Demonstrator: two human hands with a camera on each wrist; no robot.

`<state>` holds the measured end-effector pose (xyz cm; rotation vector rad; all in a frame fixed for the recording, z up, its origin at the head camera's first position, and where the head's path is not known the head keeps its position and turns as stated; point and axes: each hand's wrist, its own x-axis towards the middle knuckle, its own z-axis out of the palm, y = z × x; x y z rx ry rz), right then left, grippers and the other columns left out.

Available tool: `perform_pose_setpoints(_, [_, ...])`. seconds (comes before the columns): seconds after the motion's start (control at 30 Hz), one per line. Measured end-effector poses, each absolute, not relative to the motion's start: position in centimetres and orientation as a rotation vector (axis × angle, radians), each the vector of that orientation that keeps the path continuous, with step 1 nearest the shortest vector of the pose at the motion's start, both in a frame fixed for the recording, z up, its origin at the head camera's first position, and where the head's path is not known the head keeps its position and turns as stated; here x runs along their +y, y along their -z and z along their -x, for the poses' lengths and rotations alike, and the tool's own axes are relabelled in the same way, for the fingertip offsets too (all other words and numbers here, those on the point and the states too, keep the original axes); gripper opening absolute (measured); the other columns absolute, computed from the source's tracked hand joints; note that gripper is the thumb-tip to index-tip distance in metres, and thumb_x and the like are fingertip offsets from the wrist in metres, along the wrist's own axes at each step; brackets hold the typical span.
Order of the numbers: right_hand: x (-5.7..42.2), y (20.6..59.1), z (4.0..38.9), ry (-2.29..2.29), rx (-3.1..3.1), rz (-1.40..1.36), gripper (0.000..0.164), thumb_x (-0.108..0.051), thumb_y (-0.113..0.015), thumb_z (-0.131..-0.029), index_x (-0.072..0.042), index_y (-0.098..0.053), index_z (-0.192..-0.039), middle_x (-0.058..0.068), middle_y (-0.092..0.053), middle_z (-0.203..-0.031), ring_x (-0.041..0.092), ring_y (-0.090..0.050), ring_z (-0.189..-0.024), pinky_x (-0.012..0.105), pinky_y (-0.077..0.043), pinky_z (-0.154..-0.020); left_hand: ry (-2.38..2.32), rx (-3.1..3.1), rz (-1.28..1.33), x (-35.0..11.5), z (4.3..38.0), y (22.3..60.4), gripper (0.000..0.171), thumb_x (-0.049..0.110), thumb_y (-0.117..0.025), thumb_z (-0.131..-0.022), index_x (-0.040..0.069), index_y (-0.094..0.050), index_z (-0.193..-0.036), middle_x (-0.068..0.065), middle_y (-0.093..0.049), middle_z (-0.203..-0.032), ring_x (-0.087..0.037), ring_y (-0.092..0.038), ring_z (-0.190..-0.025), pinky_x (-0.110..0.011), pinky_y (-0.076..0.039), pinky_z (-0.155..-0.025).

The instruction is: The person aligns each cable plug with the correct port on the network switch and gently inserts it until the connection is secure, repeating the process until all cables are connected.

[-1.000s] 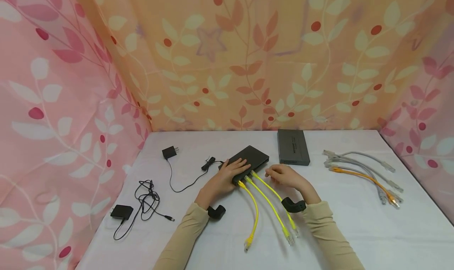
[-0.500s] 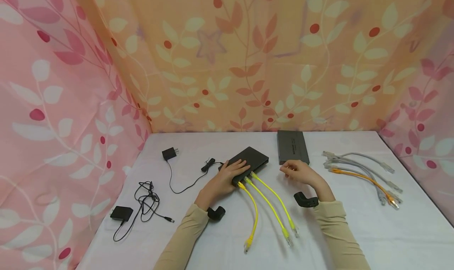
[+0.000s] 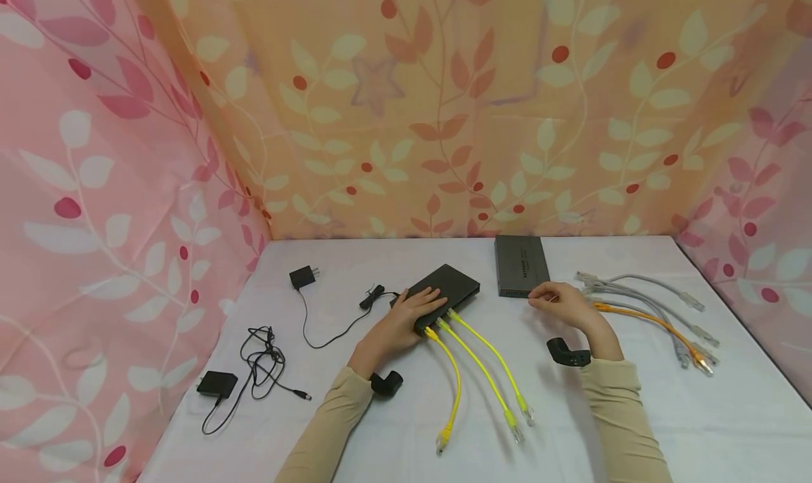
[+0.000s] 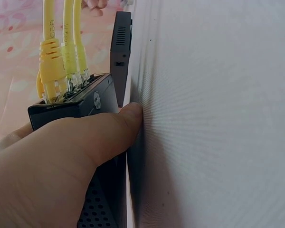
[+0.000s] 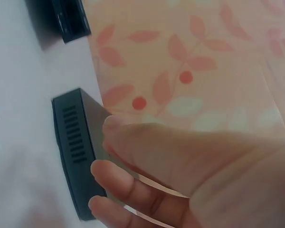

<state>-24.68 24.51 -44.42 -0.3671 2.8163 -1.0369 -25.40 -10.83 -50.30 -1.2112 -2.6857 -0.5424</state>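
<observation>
My left hand (image 3: pixel 406 317) holds a black network switch (image 3: pixel 449 284), fingers spread over its top and thumb along its side in the left wrist view. Three yellow Ethernet cables (image 3: pixel 477 367) are plugged into its front ports, their loose ends on the table toward me. A thin black cord runs to its left side. My right hand (image 3: pixel 567 307) hovers at the front right corner of a dark grey network switch (image 3: pixel 521 264). Its fingers are loosely bent and nothing is between them. In the right wrist view the fingertips overlap the vented side of that grey switch (image 5: pixel 73 142).
Right of the right hand lie several grey Ethernet cables (image 3: pixel 653 303) and an orange one (image 3: pixel 653 315). At the left are a power adapter (image 3: pixel 303 277) and another adapter (image 3: pixel 218 383) with a tangled cord (image 3: pixel 266 363). Patterned curtains (image 3: pixel 406 116) border the white table (image 3: pixel 380 441).
The right hand has moved from beside the plugged-in yellow cables rightward to the grey switch's front corner. My left hand stays on the black switch.
</observation>
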Motion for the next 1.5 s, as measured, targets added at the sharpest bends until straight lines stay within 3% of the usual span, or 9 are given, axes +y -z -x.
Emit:
perform_pose_setpoints(0.63, [30.4, 44.9, 24.2, 0.99, 3.103, 0.204, 0.022, -0.016, -0.062, -0.087, 0.001, -0.066, -0.101, 0.013, -0.064, -0.087, 0.021, -0.055, -0.079, 0.031, -0.041, -0.067, 0.572, -2.672, 1.217, -10.8, 25.4, 50.2, 0.079, 0.003, -0.07, -0.074, 0.024, -0.037, -0.143, -0.002, -0.033, -0.149, -0.022, -0.025, -0.139, -0.06, -0.018, -0.107])
perform_pose_setpoints(1.0, [32.9, 46.4, 23.8, 0.928, 3.106, 0.112, 0.026, -0.015, -0.063, -0.086, 0.006, -0.065, -0.1, 0.026, -0.06, -0.098, 0.041, -0.056, -0.09, 0.052, -0.044, -0.078, 0.568, -2.681, 1.216, -10.8, 25.3, 50.2, 0.081, -0.001, -0.068, -0.073, 0.024, -0.036, -0.144, -0.002, -0.031, -0.15, -0.021, -0.023, -0.14, -0.059, -0.017, -0.108])
perform_pose_setpoints(1.5, [35.2, 48.7, 23.6, 0.813, 3.266, 0.074, 0.022, -0.012, -0.073, -0.074, -0.001, -0.068, -0.092, 0.02, -0.065, -0.089, 0.04, -0.057, -0.087, 0.05, -0.037, -0.074, 0.573, -2.692, 1.214, -10.8, 25.2, 50.2, 0.083, 0.0, -0.07, -0.073, 0.025, -0.035, -0.144, -0.001, -0.031, -0.15, -0.021, -0.022, -0.14, -0.058, -0.016, -0.109])
